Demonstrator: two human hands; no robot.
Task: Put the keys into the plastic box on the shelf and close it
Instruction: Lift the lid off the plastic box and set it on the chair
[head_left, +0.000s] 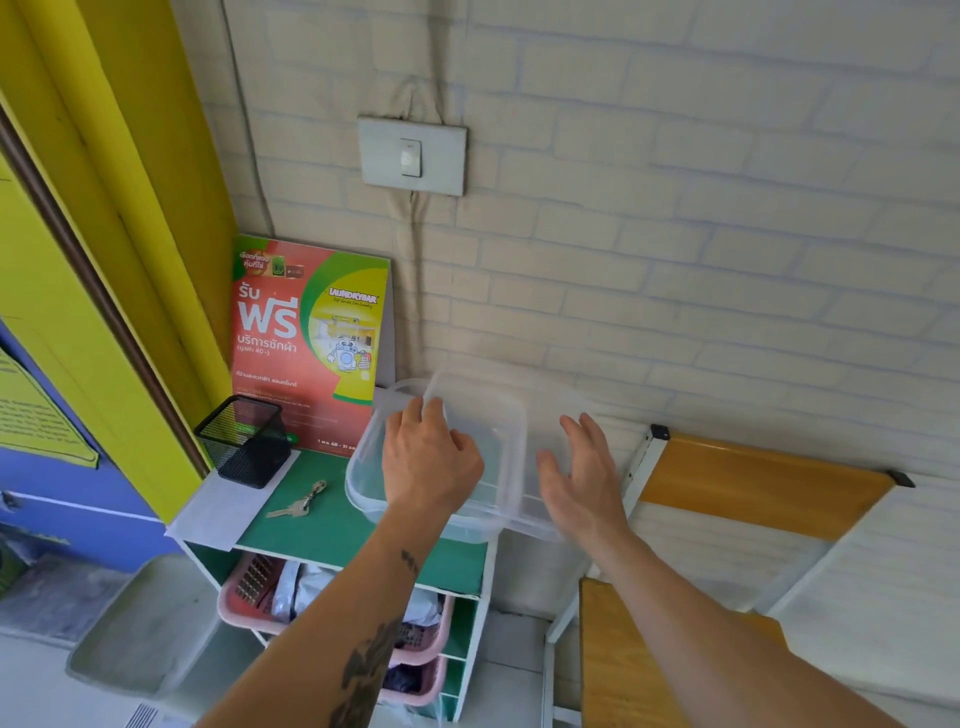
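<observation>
Resting on the clear plastic box, the left hand lies with fingers curled over the far-left edge of the lid, apparently gripping it, though the transparent plastic makes the exact contact hard to read. The right hand is open, fingers spread and loosely extended beside the lid's right edge; I cannot tell whether it touches the plastic. The lid sits shifted to the right and tilted off the box, so the box appears to be partly uncovered, which suggests the step in hand is taking the lid off.

The keys lie on the green shelf top, just to the left of the box and apart from it, not yet picked up. A black mesh pen holder stands farther left on a sheet of white paper, and a red laundry advertisement leans against the wall behind. Pink baskets fill the compartments below.

The box overhangs the near-right corner of the shelf, so a push on the lid could tip or slide it off. With the right hand open, the lid could also slip free and fall toward the wooden chair at the right.
</observation>
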